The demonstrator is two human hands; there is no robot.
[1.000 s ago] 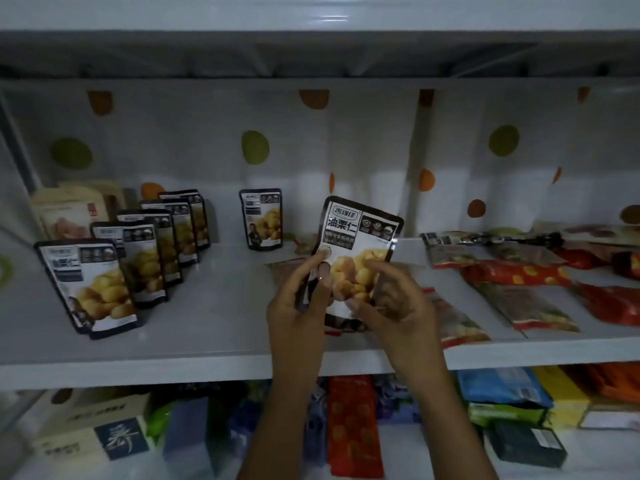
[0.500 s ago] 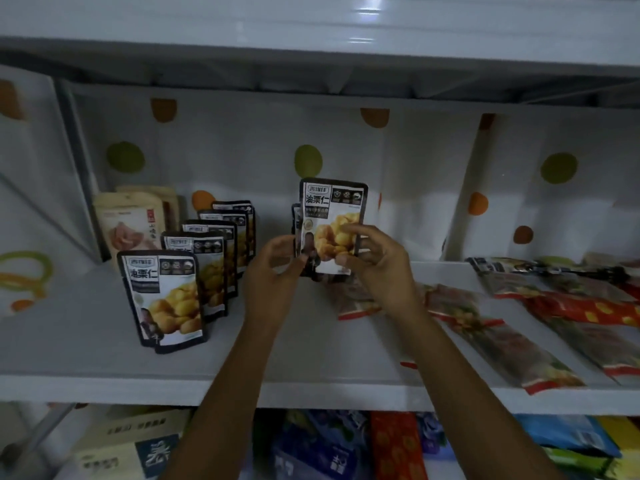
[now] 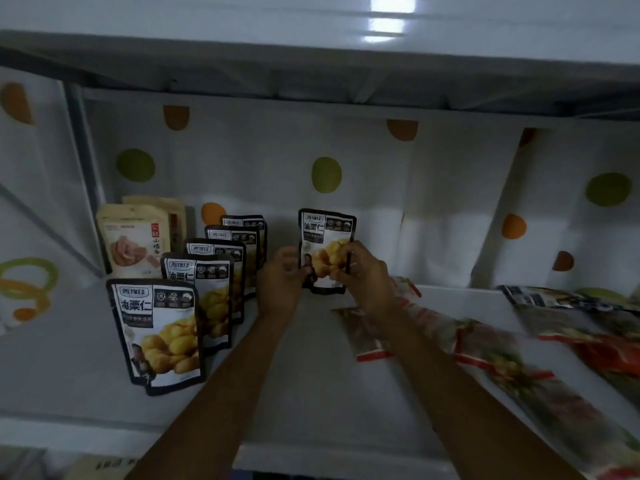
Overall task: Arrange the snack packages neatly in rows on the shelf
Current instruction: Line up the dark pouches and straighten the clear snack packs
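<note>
One black chestnut pouch (image 3: 325,233) is held upright near the back of the white shelf (image 3: 311,393), just right of a row of five matching pouches (image 3: 157,334) that runs front to back. The left hand (image 3: 282,275) has its grip pinched on the pouch's lower left edge. The right hand (image 3: 363,275) has its grip curled round the lower right edge. Whether the pouch's base touches the shelf cannot be told. Beige pouches (image 3: 133,237) stand at the far left, behind the row. Long clear snack packs (image 3: 512,372) lie flat on the right of the shelf. A dotted sheet (image 3: 381,188) lines the back.
</note>
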